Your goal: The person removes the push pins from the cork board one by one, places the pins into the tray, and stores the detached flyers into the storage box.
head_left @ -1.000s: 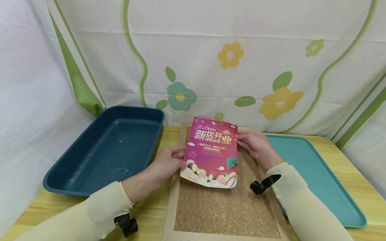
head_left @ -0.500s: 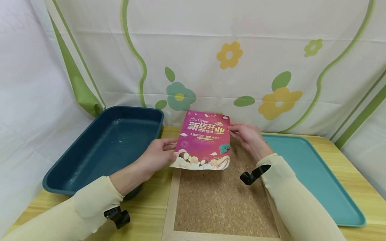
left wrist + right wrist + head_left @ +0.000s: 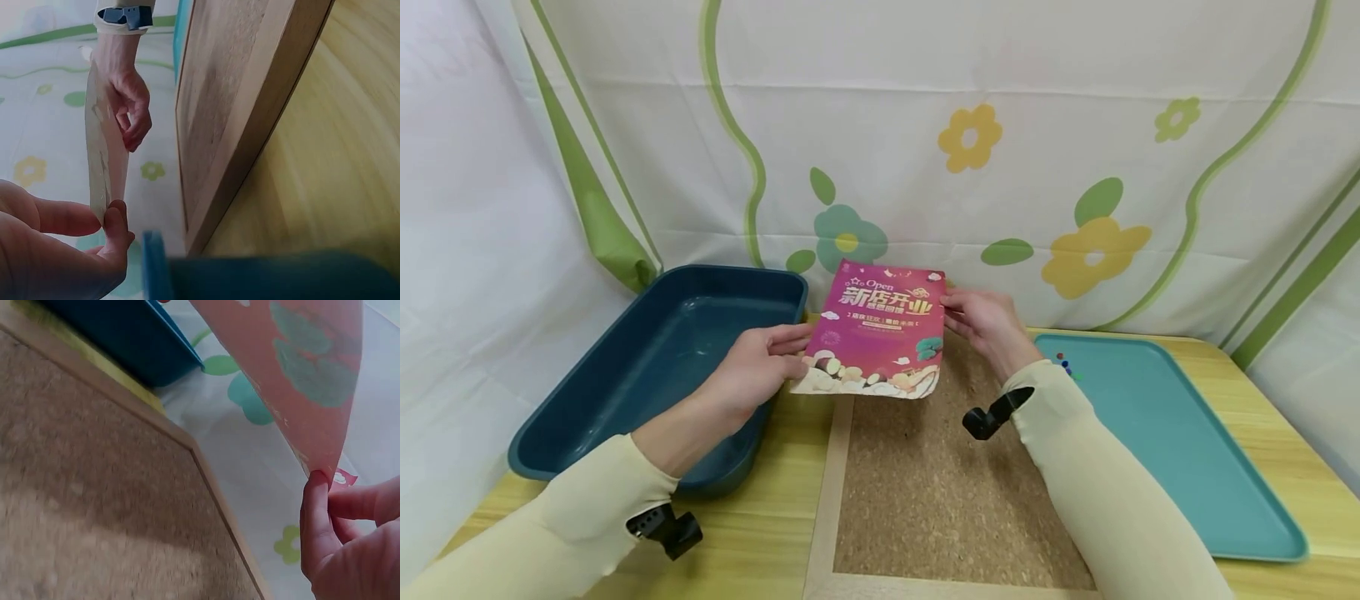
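A purple-pink flyer [image 3: 880, 329] with gold and white lettering is held up by both hands, over the far left part of a wood-framed cork board [image 3: 955, 483]. My left hand [image 3: 748, 367] pinches its lower left edge between thumb and fingers, seen closely in the left wrist view. On the other side, my right hand [image 3: 988, 325] pinches the right edge near the top corner. The right wrist view shows the flyer's underside [image 3: 312, 381] lifted clear of the cork, and the paper bends slightly.
A dark blue basin [image 3: 685, 375] stands at the left, beneath and beside my left arm. To the right lies a teal tray [image 3: 1165, 450], with several small coloured pins [image 3: 1065, 364] near its left edge. A floral curtain [image 3: 910, 125] hangs behind the table.
Both hands have carried the flyer leftward and farther back, away from the middle of the cork board. More cork and the pins on the tray are now visible.
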The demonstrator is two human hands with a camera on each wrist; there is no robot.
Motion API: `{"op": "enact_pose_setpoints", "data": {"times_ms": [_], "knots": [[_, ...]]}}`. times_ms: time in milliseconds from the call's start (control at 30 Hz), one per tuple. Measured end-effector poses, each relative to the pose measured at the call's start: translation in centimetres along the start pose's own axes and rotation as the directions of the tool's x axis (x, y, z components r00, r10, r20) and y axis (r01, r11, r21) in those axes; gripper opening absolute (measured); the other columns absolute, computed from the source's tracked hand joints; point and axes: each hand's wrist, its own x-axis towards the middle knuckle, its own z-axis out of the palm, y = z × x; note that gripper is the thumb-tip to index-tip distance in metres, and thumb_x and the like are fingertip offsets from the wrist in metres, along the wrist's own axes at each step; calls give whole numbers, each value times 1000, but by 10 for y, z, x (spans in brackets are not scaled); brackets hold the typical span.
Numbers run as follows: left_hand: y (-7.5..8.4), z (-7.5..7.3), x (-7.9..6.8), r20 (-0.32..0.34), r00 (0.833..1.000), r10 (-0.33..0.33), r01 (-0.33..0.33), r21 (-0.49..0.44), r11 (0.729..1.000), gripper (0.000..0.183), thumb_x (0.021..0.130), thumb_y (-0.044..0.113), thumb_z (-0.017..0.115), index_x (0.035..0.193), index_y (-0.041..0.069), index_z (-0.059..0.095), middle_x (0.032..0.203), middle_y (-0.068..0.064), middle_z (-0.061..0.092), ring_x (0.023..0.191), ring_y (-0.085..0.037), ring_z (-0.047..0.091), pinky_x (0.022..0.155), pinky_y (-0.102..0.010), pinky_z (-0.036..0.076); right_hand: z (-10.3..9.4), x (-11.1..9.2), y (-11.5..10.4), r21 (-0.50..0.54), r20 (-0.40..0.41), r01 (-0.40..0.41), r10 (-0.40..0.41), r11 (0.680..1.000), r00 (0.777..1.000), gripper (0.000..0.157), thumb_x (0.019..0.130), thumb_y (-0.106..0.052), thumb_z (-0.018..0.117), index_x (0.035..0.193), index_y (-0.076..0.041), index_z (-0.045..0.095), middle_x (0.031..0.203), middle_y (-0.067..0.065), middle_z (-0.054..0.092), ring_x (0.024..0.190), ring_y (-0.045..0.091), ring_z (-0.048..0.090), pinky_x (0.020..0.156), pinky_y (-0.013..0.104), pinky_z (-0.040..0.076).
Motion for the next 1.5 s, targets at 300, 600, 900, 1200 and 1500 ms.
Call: {"op": "enact_pose_setpoints", "data": {"times_ms": [300, 600, 900, 1200, 1500], "knots": [[-5, -28, -4, -46, 999, -10, 10, -13, 1000, 64, 107, 7, 53, 167, 6, 30, 170, -17, 41, 155, -37, 41, 129, -55, 34, 33, -3, -7, 7, -5, 57, -57, 998, 998, 36, 104, -8, 66, 138, 1, 69, 138, 19, 71, 96, 16, 75, 80, 24, 65], [-17, -55, -12, -97, 995, -19, 22, 25, 999, 62, 110, 16, 55, 167, 8, 32, 169, -17, 42, 153, -36, 44, 110, -26, 54, 71, -4, -4, 74, 8, 73, -74, 995, 997, 32, 100, -2, 69, 131, 2, 73, 132, 19, 74, 106, 22, 77, 82, 26, 65], [-23, -68, -10, -141, 989, -33, 35, 12, 999, 60, 111, 18, 53, 167, 9, 33, 168, -16, 44, 151, -37, 46, 86, -9, 56, 91, -1, 1, 117, 13, 98, -100, 988, 995, 28, 99, 0, 70, 126, 5, 74, 128, 21, 75, 96, 19, 75, 89, 30, 65], [-34, -80, -6, -173, 984, -41, 40, -9, 999, 60, 112, 18, 52, 168, 9, 31, 169, -16, 41, 151, -35, 45, 85, -8, 55, 108, -3, 2, 124, 22, 89, -93, 988, 995, 27, 98, 2, 71, 124, 6, 75, 127, 22, 75, 91, 18, 74, 97, 37, 63], [-48, -95, -8, -208, 976, -59, 58, -11, 998, 61, 112, 22, 51, 168, 10, 29, 171, -16, 37, 148, -29, 46, 87, -9, 57, 131, -8, 6, 107, 18, 117, -119, 987, 993, 26, 97, -1, 74, 122, 0, 78, 125, 18, 76, 98, 21, 78, 94, 37, 65]]}}
